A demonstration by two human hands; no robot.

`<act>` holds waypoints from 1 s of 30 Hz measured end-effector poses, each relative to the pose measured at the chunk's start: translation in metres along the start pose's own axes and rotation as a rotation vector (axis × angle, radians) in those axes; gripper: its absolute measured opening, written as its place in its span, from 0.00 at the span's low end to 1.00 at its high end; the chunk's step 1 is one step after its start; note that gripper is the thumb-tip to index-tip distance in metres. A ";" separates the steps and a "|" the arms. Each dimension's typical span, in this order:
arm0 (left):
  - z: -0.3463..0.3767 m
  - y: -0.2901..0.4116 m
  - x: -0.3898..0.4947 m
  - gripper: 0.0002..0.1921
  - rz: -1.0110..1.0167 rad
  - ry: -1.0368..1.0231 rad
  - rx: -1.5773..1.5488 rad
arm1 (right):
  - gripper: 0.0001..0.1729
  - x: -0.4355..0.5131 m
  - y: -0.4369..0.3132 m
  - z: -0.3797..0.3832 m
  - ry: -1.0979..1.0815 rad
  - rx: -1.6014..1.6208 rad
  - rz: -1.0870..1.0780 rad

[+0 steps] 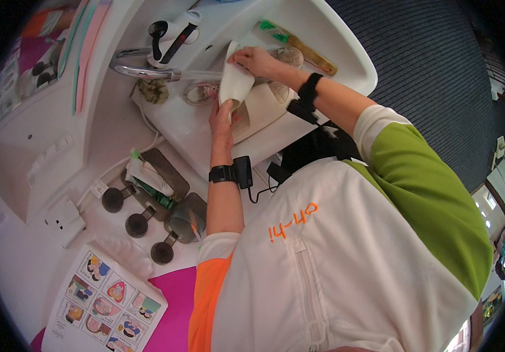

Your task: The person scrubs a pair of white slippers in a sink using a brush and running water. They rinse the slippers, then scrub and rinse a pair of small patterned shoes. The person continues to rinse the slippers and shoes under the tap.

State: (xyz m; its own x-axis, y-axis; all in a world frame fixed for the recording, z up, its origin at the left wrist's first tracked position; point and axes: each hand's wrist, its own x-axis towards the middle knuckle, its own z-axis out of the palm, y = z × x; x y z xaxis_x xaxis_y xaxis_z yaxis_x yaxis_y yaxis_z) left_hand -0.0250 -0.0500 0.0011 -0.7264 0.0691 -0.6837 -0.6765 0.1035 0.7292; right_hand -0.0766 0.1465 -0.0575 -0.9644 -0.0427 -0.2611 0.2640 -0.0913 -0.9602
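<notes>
A white slipper (238,83) is held up over the white washbasin (177,127), tilted, beneath the tap (173,75), from which water runs onto it. My left hand (223,121) grips the slipper's near end, thumb at its opening. My right hand (256,61) holds it at the far end, fingers over the edge. A second pale slipper (263,108) lies just below in the basin, partly covered by the first. Behind my right wrist is a greyish rounded object (288,56), partly hidden. Past it lies a scrubbing brush (300,46) with green bristles and a wooden handle.
A clear round item (200,93) with a pink figure sits under the stream. A crumpled olive-green item (152,91) lies behind the tap. At left are a wall-mounted toiletry holder (155,158), a cup (186,220), a wall socket (64,222) and a picture-printed package (107,303).
</notes>
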 end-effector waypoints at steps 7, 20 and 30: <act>-0.003 -0.006 0.006 0.34 -0.010 0.008 -0.014 | 0.12 0.008 -0.006 0.002 0.008 -0.124 -0.093; -0.005 -0.008 0.002 0.31 0.029 0.005 -0.087 | 0.13 0.007 -0.010 -0.013 -0.027 0.033 0.036; -0.010 -0.006 0.004 0.27 0.008 -0.006 -0.075 | 0.10 -0.043 0.001 -0.026 -0.145 -0.266 -0.315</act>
State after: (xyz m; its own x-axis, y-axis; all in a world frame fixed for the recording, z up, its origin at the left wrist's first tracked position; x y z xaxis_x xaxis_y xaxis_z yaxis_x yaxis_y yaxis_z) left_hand -0.0250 -0.0607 -0.0054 -0.7315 0.0758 -0.6776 -0.6777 0.0287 0.7348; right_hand -0.0357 0.1742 -0.0500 -0.9798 -0.1944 0.0469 -0.0743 0.1363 -0.9879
